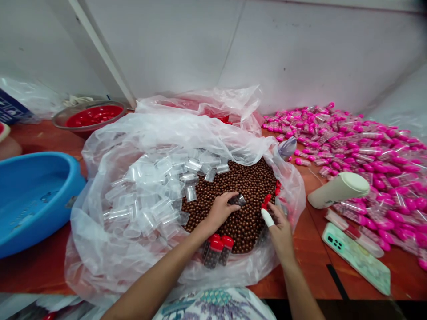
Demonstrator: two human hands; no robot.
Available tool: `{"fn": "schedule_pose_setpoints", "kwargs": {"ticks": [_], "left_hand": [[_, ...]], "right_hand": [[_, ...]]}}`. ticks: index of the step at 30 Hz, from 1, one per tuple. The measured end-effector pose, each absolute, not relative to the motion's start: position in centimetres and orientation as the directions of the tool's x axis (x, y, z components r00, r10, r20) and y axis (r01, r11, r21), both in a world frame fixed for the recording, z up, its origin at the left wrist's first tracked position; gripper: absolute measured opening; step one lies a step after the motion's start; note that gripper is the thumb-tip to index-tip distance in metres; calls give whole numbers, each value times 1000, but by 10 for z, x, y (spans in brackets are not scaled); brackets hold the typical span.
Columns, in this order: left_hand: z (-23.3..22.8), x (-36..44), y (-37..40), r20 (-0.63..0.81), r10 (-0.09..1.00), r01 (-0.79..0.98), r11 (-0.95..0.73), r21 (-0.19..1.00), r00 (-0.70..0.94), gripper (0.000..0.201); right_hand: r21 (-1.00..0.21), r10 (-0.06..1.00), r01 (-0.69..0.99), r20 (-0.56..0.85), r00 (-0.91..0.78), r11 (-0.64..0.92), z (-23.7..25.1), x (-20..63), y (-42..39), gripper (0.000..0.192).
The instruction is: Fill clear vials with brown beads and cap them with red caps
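Note:
My left hand (223, 210) is closed around a small clear plastic tube (237, 201), tilted low over a heap of round brown balls (245, 231). To the right, my right hand (279, 226) pinches a red cap (266, 201); a white cover sits on one of its digits. The balls lie in a large translucent plastic bag (110, 133). Clear tubes without caps (147, 191) are piled on the left side of the same bag. Several red-capped tubes filled with brown balls (213, 253) rest at the near edge of the heap. More red caps (277, 187) show at its right edge.
A blue basin (71, 178) stands at left, with a bowl of red pieces (56, 118) behind it. Pink-capped filled tubes (373, 146) spread across the right. A cream bottle (336, 190) and a phone (360, 262) lie nearer on the red tabletop (307, 275).

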State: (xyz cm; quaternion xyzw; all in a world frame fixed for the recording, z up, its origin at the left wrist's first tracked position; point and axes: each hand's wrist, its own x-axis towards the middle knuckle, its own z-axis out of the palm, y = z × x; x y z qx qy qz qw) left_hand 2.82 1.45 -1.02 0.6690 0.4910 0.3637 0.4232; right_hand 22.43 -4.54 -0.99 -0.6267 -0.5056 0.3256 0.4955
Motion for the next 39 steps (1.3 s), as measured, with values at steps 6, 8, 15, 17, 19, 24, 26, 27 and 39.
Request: {"fn": "schedule_pose_setpoints", "kwargs": {"ticks": [6,8,15,17,19,24,26,27,39], "left_hand": [[-12,32,12,68,974,204,-113,972,217,47],[-12,32,12,56,977,177,-94,980,207,48],[2,25,8,-63,979,43,55,998,194,46],[9,22,2,-107,967,-71,127,989,230,46],[16,21,-6,-143,954,-169,192,967,264,45],[24,19,-25,-221,934,-277,299,913,281,43],[23,18,-29,-218,937,-293,297,909,274,43],[23,16,-30,-215,938,-296,293,909,271,44],[37,1,-41,-302,926,-322,363,874,226,46]], "right_hand": [[-970,954,240,26,298,-49,-7,218,-46,44],[-975,954,216,18,299,-50,-3,215,-46,45],[-991,965,118,-24,261,-56,10,208,-46,40],[-989,972,142,-7,235,-41,17,205,-45,37],[-986,978,163,11,209,-24,24,201,-43,35],[-975,989,210,95,117,69,37,183,-37,29],[-952,987,274,155,48,136,38,178,-38,26],[-939,984,300,180,15,167,39,176,-38,25],[-585,840,603,404,-362,542,33,168,-47,70]]}}
